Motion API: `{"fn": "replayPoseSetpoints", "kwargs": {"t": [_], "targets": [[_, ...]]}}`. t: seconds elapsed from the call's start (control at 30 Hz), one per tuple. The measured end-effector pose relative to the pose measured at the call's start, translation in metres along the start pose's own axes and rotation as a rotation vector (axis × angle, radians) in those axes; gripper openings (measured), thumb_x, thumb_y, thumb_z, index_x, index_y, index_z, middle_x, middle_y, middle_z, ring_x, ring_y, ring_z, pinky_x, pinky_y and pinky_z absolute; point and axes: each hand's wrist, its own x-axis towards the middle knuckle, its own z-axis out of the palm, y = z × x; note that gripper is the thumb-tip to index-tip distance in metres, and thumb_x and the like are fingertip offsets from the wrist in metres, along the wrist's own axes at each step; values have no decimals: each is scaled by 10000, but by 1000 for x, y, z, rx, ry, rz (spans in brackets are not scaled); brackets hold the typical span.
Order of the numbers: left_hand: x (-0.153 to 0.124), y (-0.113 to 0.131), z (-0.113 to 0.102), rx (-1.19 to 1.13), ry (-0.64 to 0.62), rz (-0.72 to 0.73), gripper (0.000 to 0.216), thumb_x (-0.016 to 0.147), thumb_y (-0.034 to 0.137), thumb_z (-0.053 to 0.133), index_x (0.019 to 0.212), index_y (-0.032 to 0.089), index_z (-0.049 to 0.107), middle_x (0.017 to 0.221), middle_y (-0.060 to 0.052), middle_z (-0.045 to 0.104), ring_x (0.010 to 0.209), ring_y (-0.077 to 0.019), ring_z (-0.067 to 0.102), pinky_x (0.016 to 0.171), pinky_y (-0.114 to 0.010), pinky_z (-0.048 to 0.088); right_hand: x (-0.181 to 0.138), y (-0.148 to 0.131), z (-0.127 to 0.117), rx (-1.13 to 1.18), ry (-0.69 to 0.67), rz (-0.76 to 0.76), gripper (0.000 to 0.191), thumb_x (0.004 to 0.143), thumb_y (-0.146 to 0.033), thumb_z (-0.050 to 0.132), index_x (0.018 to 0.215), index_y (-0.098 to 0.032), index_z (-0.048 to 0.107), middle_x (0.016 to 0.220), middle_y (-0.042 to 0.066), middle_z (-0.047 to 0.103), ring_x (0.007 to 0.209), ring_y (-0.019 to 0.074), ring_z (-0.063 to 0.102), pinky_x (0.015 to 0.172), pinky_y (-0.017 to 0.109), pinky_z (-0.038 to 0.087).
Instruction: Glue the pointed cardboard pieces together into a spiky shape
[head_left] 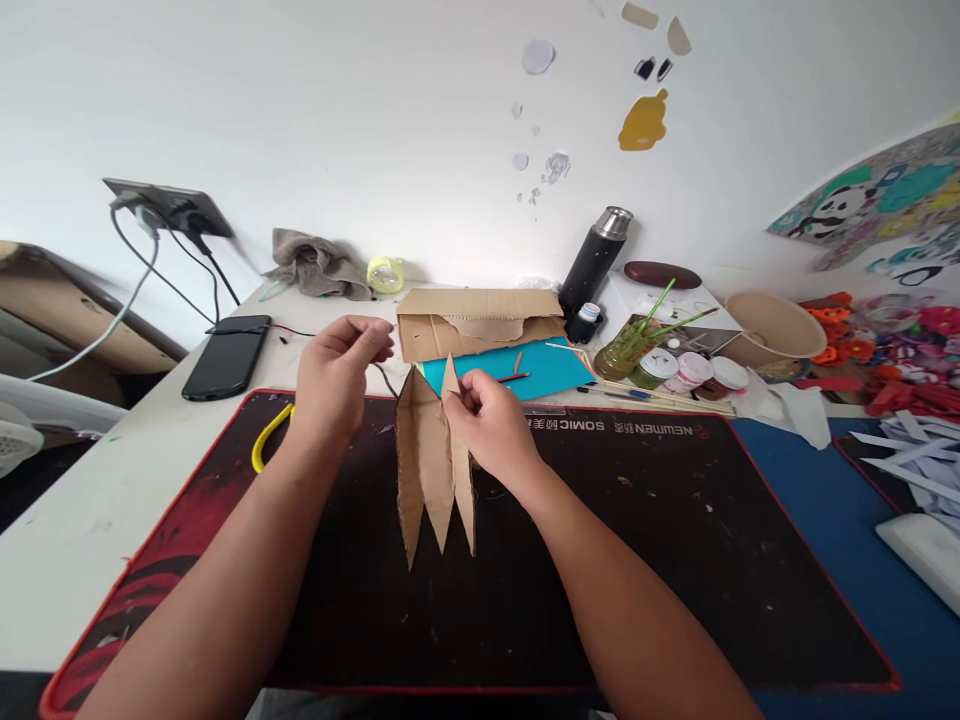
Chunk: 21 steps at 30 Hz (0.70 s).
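My right hand (491, 420) pinches the right side of a folded cardboard piece (435, 455) between thumb and fingers. The cardboard has three panels with pointed lower ends, and it is held upright above the black desk mat (637, 560). To its left, my left hand (337, 370) is raised with thumb and fingers drawn together, apart from the cardboard. Whether anything small is between those fingertips, I cannot make out. Partly hidden behind my left forearm is a yellow curved handle (268, 440) on the mat.
Behind the hands lie a larger cut cardboard piece (480, 310) and a blue sheet (551, 370) with a pencil. A black thermos (596, 260), paint jars (690, 370) and a glass jar (619, 350) stand back right. At left are a phone (225, 358), cloth (315, 265) and tape roll (385, 275).
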Motion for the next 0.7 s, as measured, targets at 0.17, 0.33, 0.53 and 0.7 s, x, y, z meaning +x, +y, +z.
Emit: {"fn": "replayPoseSetpoints", "kwargs": {"t": [0.17,0.33,0.53,0.7], "targets": [[21,-10,-21,-14,152,-6,228,707,342,883,766,181,734,706,6,651,667,-122,576,700,-259,477,7,5,-6,136,43,66,207,895,-404,634,791,-242,559,639,-58,498,599,152,459,570,302,321],[22,-18,-22,101,76,-30,208,714,331,857,725,196,699,665,19,627,635,-123,537,655,-259,430,14,8,-11,212,72,90,212,870,-423,634,793,-230,594,651,-40,530,615,161,475,590,307,342],[11,-13,-16,302,-13,-50,299,868,400,702,655,216,601,535,42,448,526,-124,364,524,-288,262,15,8,-14,236,71,94,220,866,-430,641,800,-221,615,685,-27,559,649,171,503,612,310,358],[0,0,-9,481,-97,-17,465,962,568,580,669,211,631,545,29,451,528,-135,409,533,-289,313,14,7,-15,237,48,103,228,885,-440,635,832,-219,631,705,-22,574,657,174,507,611,309,356]]}}
